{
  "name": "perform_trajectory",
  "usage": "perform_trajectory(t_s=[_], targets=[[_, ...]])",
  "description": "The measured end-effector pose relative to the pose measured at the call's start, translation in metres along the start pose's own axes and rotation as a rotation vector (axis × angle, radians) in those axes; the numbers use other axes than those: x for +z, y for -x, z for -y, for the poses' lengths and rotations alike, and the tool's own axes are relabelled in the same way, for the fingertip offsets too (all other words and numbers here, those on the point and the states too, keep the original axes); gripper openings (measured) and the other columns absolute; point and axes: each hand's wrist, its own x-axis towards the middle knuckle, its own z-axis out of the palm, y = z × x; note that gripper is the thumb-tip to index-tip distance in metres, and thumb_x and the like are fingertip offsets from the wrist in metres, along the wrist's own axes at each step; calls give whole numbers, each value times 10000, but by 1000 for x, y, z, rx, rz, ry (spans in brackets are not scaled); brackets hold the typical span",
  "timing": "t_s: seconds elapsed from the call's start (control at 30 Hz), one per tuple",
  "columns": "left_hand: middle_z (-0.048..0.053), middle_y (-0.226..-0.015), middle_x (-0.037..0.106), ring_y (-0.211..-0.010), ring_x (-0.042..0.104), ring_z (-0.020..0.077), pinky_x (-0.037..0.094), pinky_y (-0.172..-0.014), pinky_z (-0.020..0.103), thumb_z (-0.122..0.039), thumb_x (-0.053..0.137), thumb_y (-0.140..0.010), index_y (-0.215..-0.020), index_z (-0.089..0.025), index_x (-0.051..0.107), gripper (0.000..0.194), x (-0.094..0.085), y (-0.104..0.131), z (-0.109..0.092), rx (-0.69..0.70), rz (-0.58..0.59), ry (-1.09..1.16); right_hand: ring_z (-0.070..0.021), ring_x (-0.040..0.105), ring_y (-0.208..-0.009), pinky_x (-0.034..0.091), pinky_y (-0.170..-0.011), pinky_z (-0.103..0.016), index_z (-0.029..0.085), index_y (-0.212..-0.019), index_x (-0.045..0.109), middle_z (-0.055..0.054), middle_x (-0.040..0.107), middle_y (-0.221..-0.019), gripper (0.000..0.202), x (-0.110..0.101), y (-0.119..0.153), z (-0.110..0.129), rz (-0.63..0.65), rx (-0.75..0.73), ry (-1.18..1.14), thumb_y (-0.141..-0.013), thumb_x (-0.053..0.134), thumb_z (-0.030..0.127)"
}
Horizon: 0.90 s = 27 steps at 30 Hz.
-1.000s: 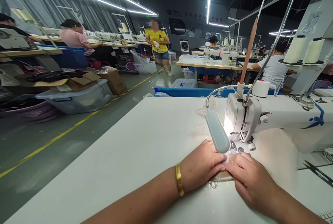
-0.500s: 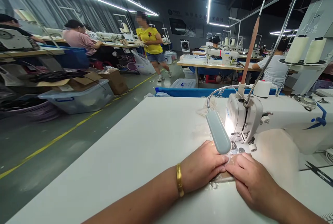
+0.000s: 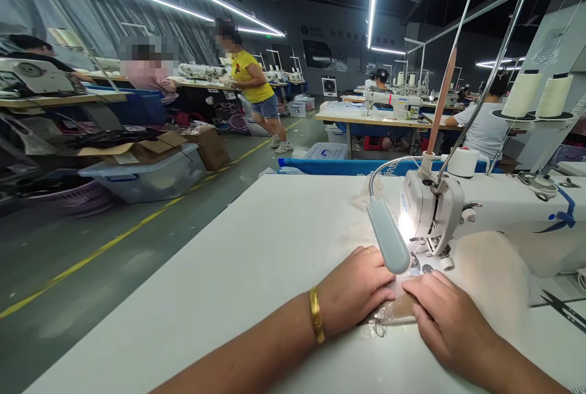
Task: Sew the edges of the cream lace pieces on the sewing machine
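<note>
A white sewing machine (image 3: pixel 430 204) stands on the white table, its lit needle area partly behind a grey-green lamp (image 3: pixel 389 235). Just in front of the needle plate lies a brown and sheer piece of fabric (image 3: pixel 400 308) with a shiny, clear-looking edge. My left hand (image 3: pixel 354 290), with a gold bracelet at the wrist, rests on the left side of this fabric, fingers bent and close together. On its right side, my right hand (image 3: pixel 451 317) presses down with curled fingers. Both sets of fingertips are near each other, with a small gap between them.
Black thread snips (image 3: pixel 565 311) lie at the right. Sheer beige fabric (image 3: pixel 489 278) spreads under the machine arm. Thread cones (image 3: pixel 522 94) stand at the upper right. Across the aisle are a plastic bin (image 3: pixel 146 177) and a person in a yellow shirt (image 3: pixel 247 76).
My hands have moved slightly apart, baring more of the brown fabric. The person in yellow has turned toward the left-hand tables. The whole view has shifted a little.
</note>
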Motion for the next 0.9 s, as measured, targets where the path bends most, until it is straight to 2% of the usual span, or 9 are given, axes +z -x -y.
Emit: perform_trajectory(t_s=[0.17,0.4,0.77,0.9], targets=[[32,-1000,706,-903,652,210,482,-829,342,-229,652,-971,-864,-202,665,111,2,1,5,2,-14,3,-259,553,-803,476,-680,-394,206,-1266,591,-62,618,-902,374,0,0,1,3,21,31,-967,420,59],[16,-965,707,-871,640,192,474,-801,336,-242,657,-971,-725,-185,590,261,0,1,9,-24,-9,-17,-247,540,-796,434,-653,-358,221,-1215,602,-44,592,-884,339,-1,1,1,48,58,10,-976,419,68],[32,-928,685,-851,615,192,467,-794,322,-80,523,-935,-777,-187,568,196,-4,-3,-1,-4,-33,-52,-245,545,-803,436,-665,-358,221,-1253,599,-47,595,-888,364,-1,2,0,25,38,-4,-981,409,72],[35,-919,686,-840,613,195,464,-787,324,-127,551,-943,-770,-188,554,183,-6,-2,-4,2,-38,-54,-247,560,-810,469,-696,-374,217,-1231,616,-50,609,-884,357,-1,2,-1,11,32,5,-974,417,69]])
